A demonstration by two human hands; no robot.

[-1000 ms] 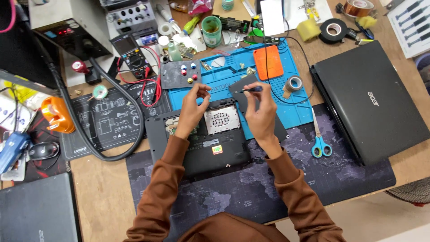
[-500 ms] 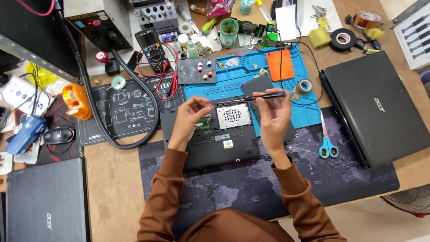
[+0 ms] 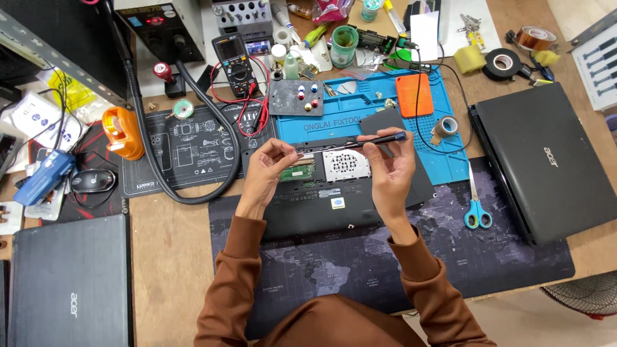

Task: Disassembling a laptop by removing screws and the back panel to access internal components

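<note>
The person holds a slim dark screwdriver (image 3: 360, 142) level across both hands, above the opened underside of a black laptop (image 3: 334, 193) lying on the bench (image 3: 167, 257). The right hand (image 3: 391, 168) wraps the handle end, its fingers (image 3: 379, 138) curled narrow around the shaft with the blue-tipped cap poking out just past them. The left hand (image 3: 267, 168) pinches the tip end between thumb and fingers, closed tight on it, as if seating or checking the bit.

To do this well, I'd judge the tool should be kept level and steady, the left fingertips working only the very tip while the right hand stops the shaft from turning; keeping it over the laptop means anything dropped lands where it can be found.

Directly beneath the fingers sit the perforated silver plate (image 3: 346, 164) and the green memory board (image 3: 297, 172) in the open bay. Beyond the fingers lies a blue work mat (image 3: 450, 164) with an orange pad (image 3: 414, 95); to the right of the right hand's fingers, blue-handled scissors (image 3: 474, 205) and a closed black laptop (image 3: 546, 160).
</note>
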